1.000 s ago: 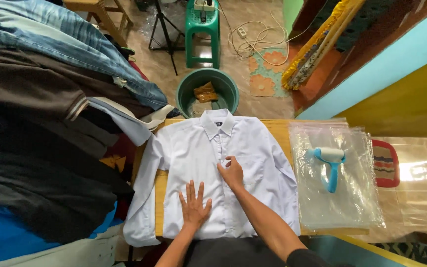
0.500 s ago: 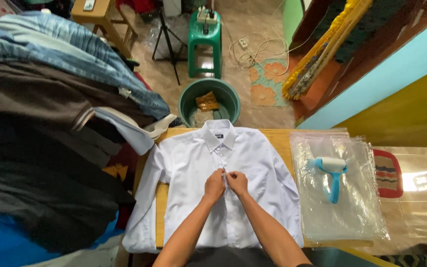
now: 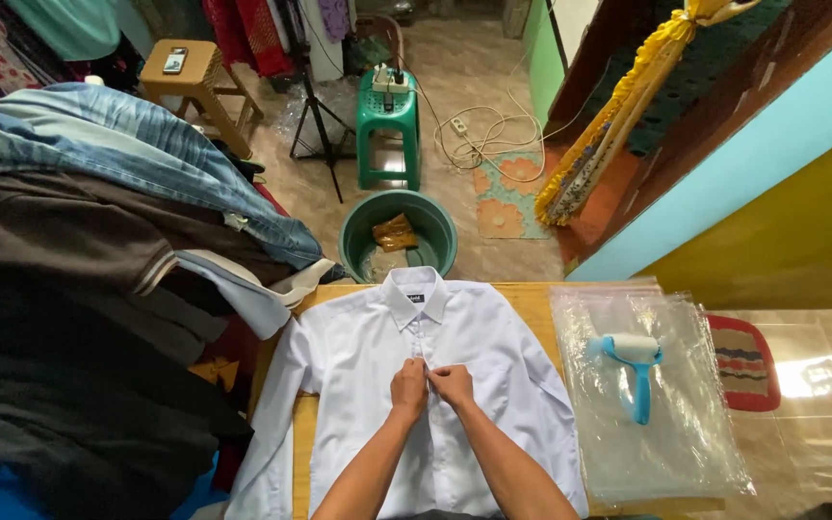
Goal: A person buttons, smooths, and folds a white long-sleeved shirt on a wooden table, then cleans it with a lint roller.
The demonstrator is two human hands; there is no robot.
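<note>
I see my left hand (image 3: 408, 387) and right hand (image 3: 453, 384) side by side, touching, fingertips pinching the button placket at the chest of a white shirt (image 3: 493, 371). The shirt lies flat, collar away from me, on a wooden table (image 3: 533, 300). Right of it, a blue lint roller (image 3: 633, 369) rests on clear plastic bags (image 3: 671, 443). Beyond the collar stands a green basin (image 3: 435, 223); folded clothes (image 3: 79, 289) pile to my left.

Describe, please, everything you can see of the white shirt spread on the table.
The white shirt is long-sleeved, of thin woven-looking cloth, lying flat and front up on the wooden table, collar toward the green basin. Its left-side sleeve hangs over the table edge. Both hands, left hand and right hand, pinch the button placket at mid-chest.
</note>
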